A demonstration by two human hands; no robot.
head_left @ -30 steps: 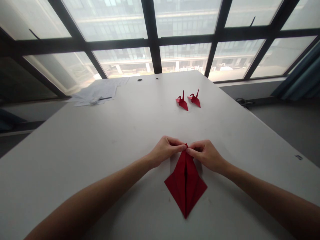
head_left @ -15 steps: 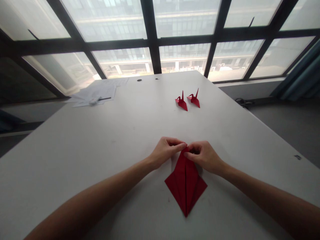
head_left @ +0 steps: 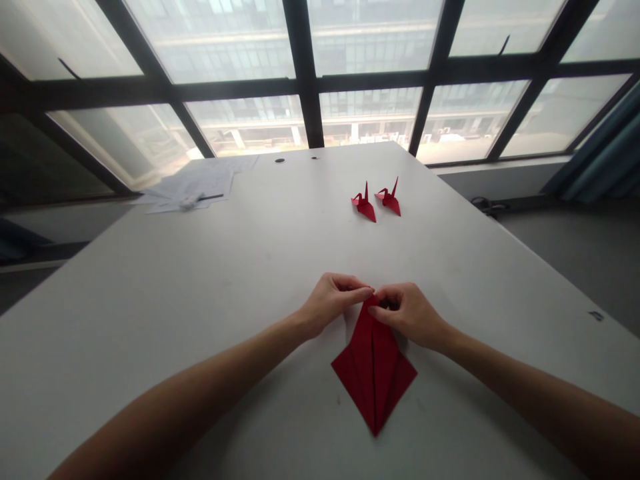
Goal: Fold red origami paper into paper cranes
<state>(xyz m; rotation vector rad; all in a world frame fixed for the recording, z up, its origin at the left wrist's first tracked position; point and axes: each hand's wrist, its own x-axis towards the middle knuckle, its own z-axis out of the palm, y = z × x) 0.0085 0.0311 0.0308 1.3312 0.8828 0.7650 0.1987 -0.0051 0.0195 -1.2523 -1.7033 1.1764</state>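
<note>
A partly folded sheet of red origami paper lies on the white table in front of me. It has a kite-like outline, with a slit down its middle and a point toward me. My left hand pinches its far tip between thumb and fingers. Just to the right, my right hand grips the same far end, thumb on top of the paper. The fingertips of both hands nearly meet there and cover part of the tip.
Two folded red paper cranes, a left one and a right one, stand farther back on the table. Paper sheets with a dark pen lie at the far left. Windows rise behind the table; its right edge slopes away beside the floor.
Both hands keep their hold at the far tip, almost unmoved. The near point of the red paper has shifted very slightly right and toward me.
</note>
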